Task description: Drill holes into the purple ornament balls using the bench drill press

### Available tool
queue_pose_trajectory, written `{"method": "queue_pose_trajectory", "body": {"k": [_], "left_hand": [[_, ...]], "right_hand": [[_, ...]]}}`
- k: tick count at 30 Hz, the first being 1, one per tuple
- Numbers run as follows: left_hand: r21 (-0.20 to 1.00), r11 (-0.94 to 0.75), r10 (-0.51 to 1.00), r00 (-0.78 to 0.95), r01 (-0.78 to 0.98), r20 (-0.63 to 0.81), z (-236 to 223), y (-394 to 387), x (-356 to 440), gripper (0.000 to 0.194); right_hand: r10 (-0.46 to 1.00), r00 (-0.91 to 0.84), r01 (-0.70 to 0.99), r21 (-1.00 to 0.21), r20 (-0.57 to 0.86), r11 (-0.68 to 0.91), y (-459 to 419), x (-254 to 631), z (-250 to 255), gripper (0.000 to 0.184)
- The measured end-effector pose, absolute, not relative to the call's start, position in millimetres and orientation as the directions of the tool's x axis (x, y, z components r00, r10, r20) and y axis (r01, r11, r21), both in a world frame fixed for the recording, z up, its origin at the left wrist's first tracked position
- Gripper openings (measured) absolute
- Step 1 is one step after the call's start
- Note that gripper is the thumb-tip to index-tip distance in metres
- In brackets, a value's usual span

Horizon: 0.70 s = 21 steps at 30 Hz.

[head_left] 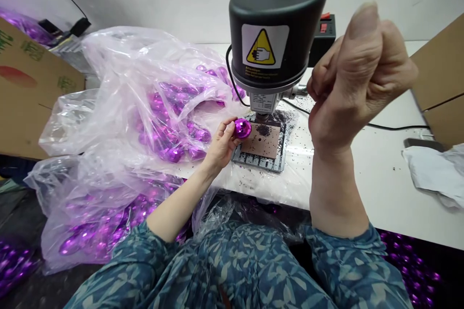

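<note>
My left hand pinches a shiny purple faceted gem-like piece between thumb and fingertips. That piece is beside the chuck of a black bench drill press, over the left edge of a brown board. The board has a small dark hole and lies on the slotted metal base. My right hand is raised at the press's right side, closed in a fist around its feed handle; a short metal rod shows at the fist, and the rest is hidden.
A clear plastic bag of many purple pieces spreads left of the press and over the table edge. Dark shavings litter the base and white table. Cardboard boxes stand at both sides. White paper or plastic lies right.
</note>
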<state>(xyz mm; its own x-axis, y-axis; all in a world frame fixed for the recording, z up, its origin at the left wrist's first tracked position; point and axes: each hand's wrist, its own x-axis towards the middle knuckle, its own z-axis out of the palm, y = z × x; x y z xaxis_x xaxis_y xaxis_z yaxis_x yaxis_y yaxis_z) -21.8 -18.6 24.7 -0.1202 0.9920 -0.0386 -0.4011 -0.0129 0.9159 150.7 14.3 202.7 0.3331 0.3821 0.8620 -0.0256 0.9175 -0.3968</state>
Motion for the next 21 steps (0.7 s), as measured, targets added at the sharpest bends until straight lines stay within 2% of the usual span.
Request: {"method": "queue_pose_trajectory", "body": {"k": [6,11,17,21], "left_hand": [[0.94,-0.027,0.992,-0.128,-0.341,-0.018,9,-1,-17,0.064],[0.961,-0.087,0.996,-0.06,-0.263,0.073,-4,8,-12,0.068],[0.963,-0.156,0.986,0.03,-0.22,0.166,-20,16,-9,0.069],[0.963,-0.197,0.972,0.09,-0.184,0.216,-29,19,-10,0.073]], "right_hand": [[0.381,0.338,0.088,-0.432,0.861,0.898,9,151,200,0.052],[0.351,0.319,0.067,-0.391,0.88,0.918,12,154,198,0.049],[0.389,0.318,0.119,-0.443,0.865,0.889,12,156,197,0.045],[0.368,0.298,0.114,-0.416,0.881,0.902,14,157,194,0.041]]}}
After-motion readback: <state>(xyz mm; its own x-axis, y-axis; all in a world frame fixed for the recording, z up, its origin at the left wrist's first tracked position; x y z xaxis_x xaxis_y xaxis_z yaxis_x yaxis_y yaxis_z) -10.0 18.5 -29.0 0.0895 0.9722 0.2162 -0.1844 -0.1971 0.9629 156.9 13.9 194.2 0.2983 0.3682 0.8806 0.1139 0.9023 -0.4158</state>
